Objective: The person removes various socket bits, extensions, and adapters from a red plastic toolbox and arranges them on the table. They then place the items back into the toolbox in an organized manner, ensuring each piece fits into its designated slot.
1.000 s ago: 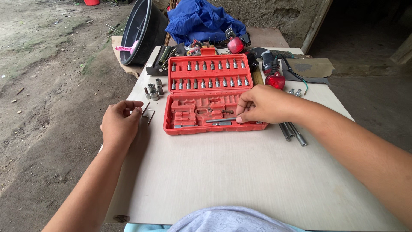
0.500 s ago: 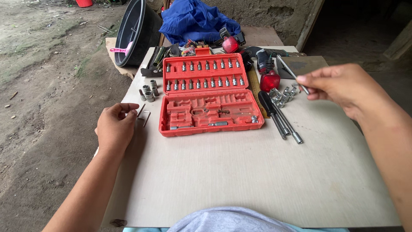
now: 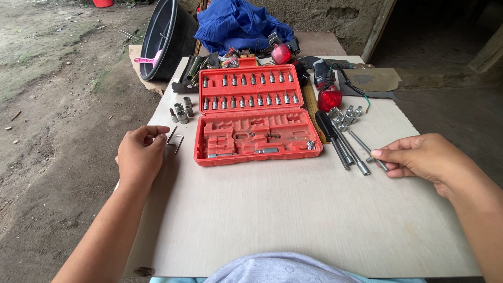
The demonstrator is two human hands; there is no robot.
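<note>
Right hand: the right hand (image 3: 419, 157) rests on the pale wooden table (image 3: 272, 220), fingertips pinching the end of a thin silver metal extension bar (image 3: 368, 150).
Bar: it lies flat on the table, just right of the black-handled driver rods (image 3: 338, 140).
Left hand: the left hand (image 3: 140, 157) is loosely curled at the table's left edge, fingertips touching small bent hex keys (image 3: 175, 140); whether it grips them I cannot tell.
Case: the open red plastic socket case (image 3: 251, 115) sits between the hands.
Sockets: loose silver sockets (image 3: 181, 111) stand just left of the case.
</note>
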